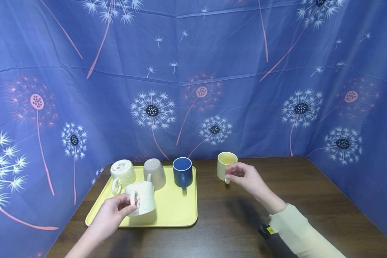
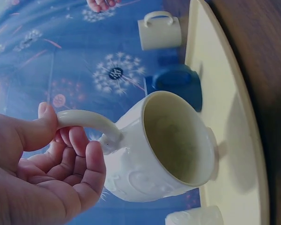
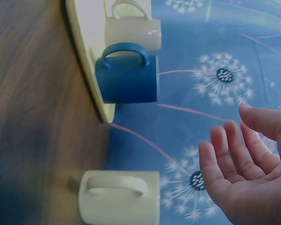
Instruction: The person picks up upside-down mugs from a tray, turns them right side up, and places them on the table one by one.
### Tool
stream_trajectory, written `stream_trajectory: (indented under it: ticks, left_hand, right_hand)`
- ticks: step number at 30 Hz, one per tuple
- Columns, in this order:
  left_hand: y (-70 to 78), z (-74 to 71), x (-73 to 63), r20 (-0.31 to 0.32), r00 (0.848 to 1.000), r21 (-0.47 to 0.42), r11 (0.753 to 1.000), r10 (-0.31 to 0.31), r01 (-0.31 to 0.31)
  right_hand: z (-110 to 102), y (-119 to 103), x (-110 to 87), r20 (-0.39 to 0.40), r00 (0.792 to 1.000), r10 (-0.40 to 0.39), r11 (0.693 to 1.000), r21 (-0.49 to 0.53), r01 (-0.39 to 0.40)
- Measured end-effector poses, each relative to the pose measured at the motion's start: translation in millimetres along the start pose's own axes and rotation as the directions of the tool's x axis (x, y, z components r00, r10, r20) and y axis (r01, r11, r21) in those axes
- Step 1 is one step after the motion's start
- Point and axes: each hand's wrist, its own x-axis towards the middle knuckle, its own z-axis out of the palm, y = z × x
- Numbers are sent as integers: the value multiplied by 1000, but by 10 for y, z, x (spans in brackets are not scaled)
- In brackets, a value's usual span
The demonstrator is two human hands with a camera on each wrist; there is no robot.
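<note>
My left hand (image 1: 114, 211) pinches the handle of a white embossed mug (image 1: 143, 197) over the front left of the yellow tray (image 1: 177, 211). The left wrist view shows this mug's mouth (image 2: 180, 140) tilted down toward the tray. My right hand (image 1: 248, 179) is close to a pale yellow mug (image 1: 222, 170) standing upright on the table, right of the tray. In the right wrist view its fingers (image 3: 220, 145) are loosely bent, hold nothing and are apart from that mug (image 3: 117, 201).
Along the tray's back stand an upside-down white mug (image 1: 124, 173), an upside-down grey mug (image 1: 156, 173) and an upright blue mug (image 1: 182, 172). A blue dandelion-print cloth (image 1: 251, 118) hangs behind the brown table (image 1: 222, 222) and at its sides.
</note>
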Motion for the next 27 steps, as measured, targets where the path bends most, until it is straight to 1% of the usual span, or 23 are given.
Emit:
stream_trajectory:
  ticks: [6, 9, 15, 19, 22, 27]
  left_hand:
    - [121, 5, 0, 55, 998, -47, 998, 42, -39]
    - [186, 12, 19, 82, 994, -47, 997, 67, -64]
    - [307, 21, 74, 128, 987, -54, 995, 94, -88]
    - [378, 41, 116, 152, 981, -69, 991, 120, -111]
    - [422, 64, 142, 161, 979, -74, 990, 127, -116]
    - [466, 99, 191, 167, 971, -62, 985, 172, -164]
  right_hand:
    - [9, -185, -32, -14, 999, -51, 999, -8, 51]
    - [16, -273, -48, 0, 997, -71, 997, 2, 71]
    - [35, -431, -84, 17, 993, -115, 992, 44, 114]
    - [50, -513, -111, 21, 990, -140, 989, 52, 139]
    - [65, -551, -129, 27, 988, -152, 987, 60, 150]
    - [100, -603, -159, 41, 985, -168, 983, 83, 164]
